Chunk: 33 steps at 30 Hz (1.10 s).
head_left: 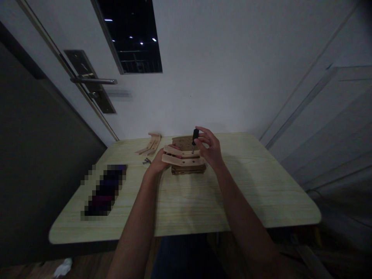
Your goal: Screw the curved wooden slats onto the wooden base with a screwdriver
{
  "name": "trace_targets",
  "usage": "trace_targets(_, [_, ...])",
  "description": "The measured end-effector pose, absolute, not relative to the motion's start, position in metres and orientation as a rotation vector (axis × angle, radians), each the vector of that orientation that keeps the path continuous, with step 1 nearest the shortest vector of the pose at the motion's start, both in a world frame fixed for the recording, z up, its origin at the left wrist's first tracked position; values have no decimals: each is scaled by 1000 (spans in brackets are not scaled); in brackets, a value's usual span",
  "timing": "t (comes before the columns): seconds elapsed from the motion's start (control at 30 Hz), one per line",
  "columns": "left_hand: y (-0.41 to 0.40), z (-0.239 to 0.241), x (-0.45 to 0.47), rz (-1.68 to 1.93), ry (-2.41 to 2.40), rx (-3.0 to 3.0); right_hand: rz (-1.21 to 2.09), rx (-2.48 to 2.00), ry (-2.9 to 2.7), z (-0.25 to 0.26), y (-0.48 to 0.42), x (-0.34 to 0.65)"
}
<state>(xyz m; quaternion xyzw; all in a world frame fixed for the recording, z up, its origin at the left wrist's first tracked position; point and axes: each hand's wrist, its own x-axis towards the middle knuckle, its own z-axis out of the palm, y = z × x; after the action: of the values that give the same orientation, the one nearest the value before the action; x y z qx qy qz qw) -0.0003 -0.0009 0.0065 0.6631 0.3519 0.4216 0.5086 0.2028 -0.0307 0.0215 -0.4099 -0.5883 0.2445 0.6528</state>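
Two pale wooden slats (181, 156) lie across a dark brown board (186, 167) near the far middle of the light wooden table (188, 201). My left hand (159, 162) grips the slats' left ends and steadies them. My right hand (209, 149) is closed round a small black-handled screwdriver (195, 138), which stands upright with its tip on the upper slat.
More curved wooden slats (151, 144) lie at the table's far edge, with a few small dark screws (147, 161) beside them. A blurred-out dark object (105, 190) rests on the table's left side. A door with a metal handle (93, 81) stands at the left.
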Motion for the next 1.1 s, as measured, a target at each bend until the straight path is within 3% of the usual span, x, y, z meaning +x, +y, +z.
trace_targets(1.1, [-1,6,0,1001,866,1573,526,-917,-1352,19,-28,206])
